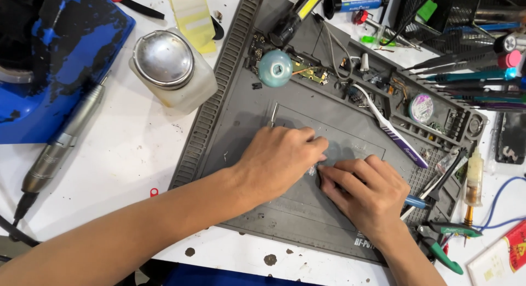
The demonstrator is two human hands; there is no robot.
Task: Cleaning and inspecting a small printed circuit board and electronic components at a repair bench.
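My left hand [276, 160] and my right hand [364, 190] meet fingertip to fingertip over the middle of a grey work mat [241, 108]. Between the fingertips sits a tiny pale piece [314, 169], too small to identify. The left fingers are curled down onto the mat beside it. My right hand's fingers pinch toward the same spot. A thin metal tool [272, 114] lies on the mat just above my left hand. Which hand actually grips the small piece is hidden by the fingers.
A round teal knob [275, 68] and small circuit parts sit in the mat's upper trays. A white toothbrush [390, 127], a solder spool [421, 108], green-handled cutters [441, 242], a glass jar with metal lid [167, 64], a grey rotary handpiece [63, 141] and a blue case [60, 50] surround the mat.
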